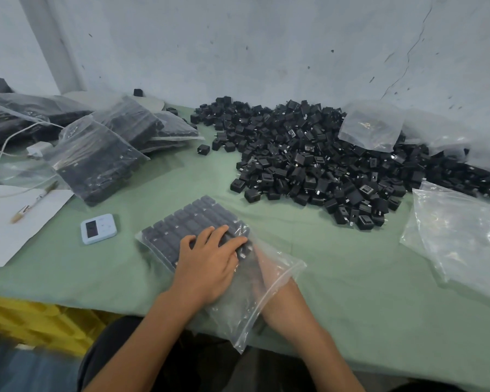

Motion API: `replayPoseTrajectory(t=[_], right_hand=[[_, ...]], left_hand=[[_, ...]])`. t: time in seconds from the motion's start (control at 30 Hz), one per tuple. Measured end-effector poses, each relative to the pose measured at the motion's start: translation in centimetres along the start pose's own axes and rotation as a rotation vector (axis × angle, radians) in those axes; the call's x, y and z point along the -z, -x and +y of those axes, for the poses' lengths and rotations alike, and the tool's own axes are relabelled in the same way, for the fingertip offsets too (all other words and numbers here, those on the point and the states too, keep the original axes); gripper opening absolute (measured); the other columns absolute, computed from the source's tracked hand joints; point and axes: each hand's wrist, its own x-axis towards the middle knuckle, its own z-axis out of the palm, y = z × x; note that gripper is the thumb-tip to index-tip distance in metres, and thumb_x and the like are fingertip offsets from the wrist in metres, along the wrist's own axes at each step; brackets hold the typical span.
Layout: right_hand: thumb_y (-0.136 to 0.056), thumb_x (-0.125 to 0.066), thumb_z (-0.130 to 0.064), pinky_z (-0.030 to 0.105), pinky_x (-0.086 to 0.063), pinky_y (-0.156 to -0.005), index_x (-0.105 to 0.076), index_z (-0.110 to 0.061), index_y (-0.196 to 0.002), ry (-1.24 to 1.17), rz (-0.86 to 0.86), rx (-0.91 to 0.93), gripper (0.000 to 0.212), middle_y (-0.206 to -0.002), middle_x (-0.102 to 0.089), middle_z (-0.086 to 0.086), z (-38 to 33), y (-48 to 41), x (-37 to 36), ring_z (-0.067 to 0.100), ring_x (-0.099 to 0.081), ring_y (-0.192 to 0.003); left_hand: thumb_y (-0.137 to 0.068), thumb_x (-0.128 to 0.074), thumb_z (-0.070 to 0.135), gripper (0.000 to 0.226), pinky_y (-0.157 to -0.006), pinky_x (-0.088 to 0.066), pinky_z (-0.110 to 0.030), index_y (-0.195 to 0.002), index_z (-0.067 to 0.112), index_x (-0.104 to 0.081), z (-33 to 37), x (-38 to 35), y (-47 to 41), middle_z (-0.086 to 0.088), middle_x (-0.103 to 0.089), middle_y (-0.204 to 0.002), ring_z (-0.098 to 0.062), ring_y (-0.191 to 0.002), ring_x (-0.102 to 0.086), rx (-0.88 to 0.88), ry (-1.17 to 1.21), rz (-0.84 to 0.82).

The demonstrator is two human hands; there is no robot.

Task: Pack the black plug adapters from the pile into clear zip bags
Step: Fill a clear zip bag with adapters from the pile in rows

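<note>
Head view shows the job partly done: several filled bags (96, 162) lie stacked well to the left of the pile (309, 159), which holds a great many loose adapters, and empty bags (458, 236) wait just right of it. Nearer the person than the pile, the current zip bag (246, 312) holds neat rows of adapters (193, 219), its mouth unsealed. The left hand (210, 261) lies flat on top, fingers spread, pressing the rows. The right hand (263, 270) reaches inside through the mouth; whether it grips anything I cannot tell.
</note>
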Motion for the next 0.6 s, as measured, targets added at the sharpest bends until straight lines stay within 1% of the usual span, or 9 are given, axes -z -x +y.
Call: replayPoseTrajectory(t=[0.07,0.17,0.2,0.27,0.33,0.37,0.47,0.53,0.6], right_hand=[[-0.096,-0.051,-0.008,0.006,-0.034,-0.098,-0.058,-0.043,-0.117,0.087,-0.161,0.064,0.041,-0.119,-0.054,-0.037,-0.2,2.1,2.4,-0.02,-0.046,-0.114],[-0.09,-0.058,-0.004,0.023,-0.05,-0.089,-0.077,-0.031,-0.096,0.026,-0.34,-0.039,0.034,-0.099,-0.074,-0.019,-0.3,3.8,7.2,-0.005,-0.065,-0.096],[-0.089,-0.059,-0.004,0.027,-0.053,-0.084,-0.078,-0.032,-0.092,-0.043,-0.303,-0.07,0.034,-0.093,-0.075,-0.014,-0.7,3.6,8.7,-0.002,-0.066,-0.087],[-0.091,-0.06,-0.003,0.033,-0.053,-0.077,-0.077,-0.032,-0.088,-0.078,-0.092,-0.04,0.034,-0.086,-0.074,-0.01,-0.9,1.4,10.8,0.01,-0.066,-0.078],[-0.095,-0.06,-0.007,0.03,-0.054,-0.079,-0.075,-0.031,-0.095,0.024,0.058,-0.001,0.029,-0.094,-0.073,-0.012,-1.1,-3.0,11.1,0.012,-0.067,-0.085],[-0.096,-0.059,-0.01,0.029,-0.053,-0.084,-0.073,-0.031,-0.102,0.092,0.047,0.003,0.026,-0.103,-0.072,-0.014,-1.3,-5.6,10.5,0.011,-0.067,-0.091],[-0.096,-0.051,-0.01,0.037,-0.047,-0.1,-0.066,-0.027,-0.12,0.356,-0.113,-0.008,0.033,-0.128,-0.062,-0.007,-0.1,-13.3,7.4,0.015,-0.06,-0.112],[-0.095,-0.048,-0.01,0.042,-0.047,-0.099,-0.057,-0.028,-0.13,0.542,-0.177,-0.014,0.04,-0.14,-0.052,-0.004,1.1,-17.0,5.3,0.024,-0.056,-0.119],[-0.095,-0.049,-0.012,0.043,-0.049,-0.092,-0.049,-0.029,-0.137,0.692,-0.239,-0.021,0.045,-0.148,-0.041,-0.004,2.5,-19.2,3.9,0.031,-0.057,-0.116]], left_hand=[[-0.095,-0.007,0.048,0.056,-0.11,-0.014,-0.045,-0.147,0.053,-0.027,0.1,0.0,0.0,0.01,-0.025,-0.161,-0.015,-0.146,-0.021,0.003,0.009,0.0],[-0.091,0.0,0.051,0.063,-0.111,-0.015,-0.045,-0.147,0.052,-0.029,0.2,0.0,0.1,0.01,-0.026,-0.161,-0.015,-0.147,-0.021,0.004,0.029,0.011],[-0.091,0.001,0.051,0.063,-0.111,-0.015,-0.045,-0.147,0.052,-0.029,0.2,0.0,0.2,0.01,-0.026,-0.161,-0.015,-0.147,-0.022,0.005,0.036,0.016],[-0.093,-0.003,0.05,0.059,-0.112,-0.014,-0.045,-0.146,0.052,-0.029,0.2,-0.1,0.1,0.01,-0.026,-0.161,-0.015,-0.147,-0.021,0.01,0.051,0.016],[-0.095,-0.006,0.05,0.056,-0.113,-0.013,-0.045,-0.146,0.051,-0.029,0.3,-0.2,0.1,0.01,-0.026,-0.161,-0.015,-0.147,-0.019,0.01,0.067,0.018],[-0.095,-0.006,0.05,0.057,-0.113,-0.013,-0.045,-0.146,0.051,-0.028,0.3,-0.2,0.1,0.01,-0.026,-0.161,-0.015,-0.148,-0.019,0.011,0.072,0.021],[-0.093,-0.003,0.052,0.057,-0.112,-0.012,-0.045,-0.145,0.052,-0.027,0.4,-0.3,0.2,0.01,-0.027,-0.161,-0.015,-0.148,-0.018,0.017,0.087,0.032],[-0.094,-0.004,0.052,0.055,-0.112,-0.01,-0.044,-0.145,0.052,-0.025,0.4,-0.4,0.1,0.011,-0.026,-0.162,-0.014,-0.148,-0.017,0.02,0.103,0.035],[-0.094,-0.006,0.051,0.055,-0.112,-0.008,-0.044,-0.145,0.052,-0.025,0.4,-0.4,0.1,0.01,-0.025,-0.162,-0.014,-0.148,-0.016,0.019,0.11,0.034]])
